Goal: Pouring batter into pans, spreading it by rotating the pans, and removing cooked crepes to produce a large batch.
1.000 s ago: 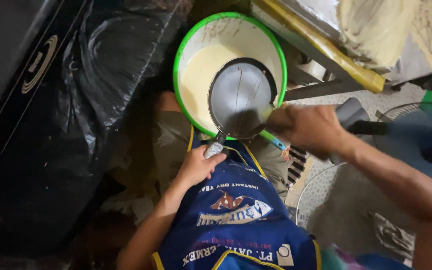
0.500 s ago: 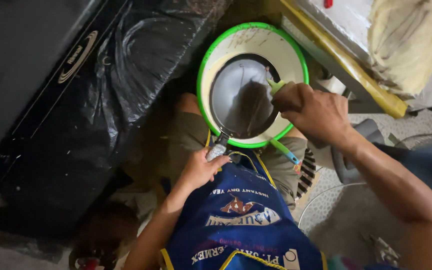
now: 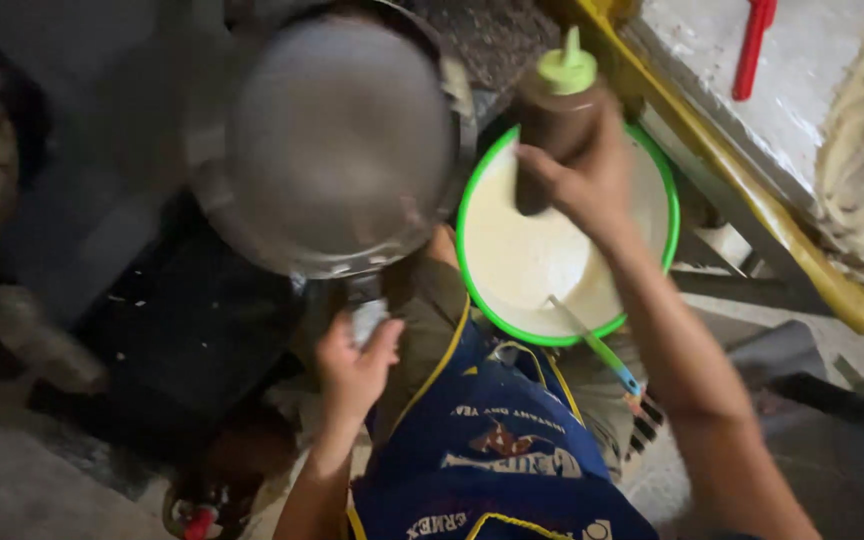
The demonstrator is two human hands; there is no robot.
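Over the green-rimmed bowl (image 3: 664, 215) of pale batter at centre, my right hand (image 3: 592, 180) grips a brown squeeze bottle (image 3: 552, 120), my left hand (image 3: 357, 360) clasps the handle of the pan (image 3: 337, 140) held left, its surface seemingly bare, batter unpoured.

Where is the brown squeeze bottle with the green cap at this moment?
In the head view, the brown squeeze bottle is in the right hand, held above the far rim of the green-rimmed bowl, to the right of the round pan.

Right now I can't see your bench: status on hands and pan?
Left hand grips pan handle. Right hand holds brown squeeze bottle over green-rimmed batter bowl. Green-handled utensil rests in bowl.
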